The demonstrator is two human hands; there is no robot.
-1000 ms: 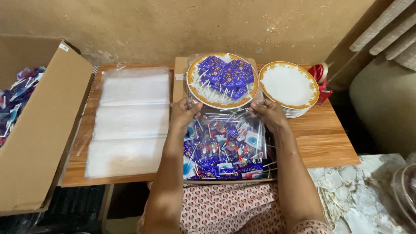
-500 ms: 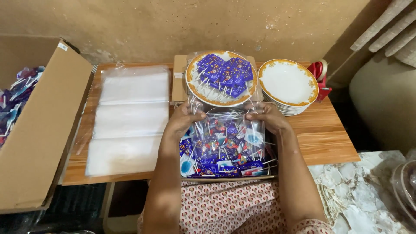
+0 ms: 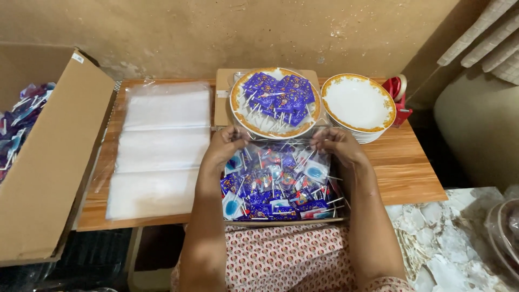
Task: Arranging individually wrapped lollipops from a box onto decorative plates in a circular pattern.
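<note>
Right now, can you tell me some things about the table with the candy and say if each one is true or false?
1. Both hands, the left hand and the right hand, are on the clear bag of lollipops. True.
2. The plate next to the red tape holder is full of lollipops. False: that stack of plates is empty on top; the lollipops are on the other plate.
3. Flat clear plastic bags lie left of the hands. True.
4. The cardboard box stands on the right. False: it is on the left.
</note>
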